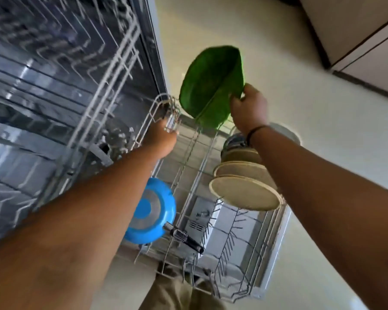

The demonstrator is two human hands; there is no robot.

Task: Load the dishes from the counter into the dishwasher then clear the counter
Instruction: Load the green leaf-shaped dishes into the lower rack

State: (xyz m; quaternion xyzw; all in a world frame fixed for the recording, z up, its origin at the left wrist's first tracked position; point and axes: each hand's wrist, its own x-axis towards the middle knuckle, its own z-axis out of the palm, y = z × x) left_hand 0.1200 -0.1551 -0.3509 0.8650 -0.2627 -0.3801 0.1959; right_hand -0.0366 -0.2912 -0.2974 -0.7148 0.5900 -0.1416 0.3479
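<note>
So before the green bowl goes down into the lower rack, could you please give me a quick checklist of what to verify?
1. Grip on the green bowl: right hand pinches its rim, bowl tilted on edge. Ok.
2. Lower rack pulled out: ok.
3. Free space under the bowl: bare tines at the far end of the rack. Ok.
4. Clearance from the beige plates: they stand apart from the bowl, nearer the person. Ok.
5. Left hand: resting at the rack's far corner, close to the drop spot. Not ok.
6. Blue pan: sits on the rack's other side. Ok.
</note>
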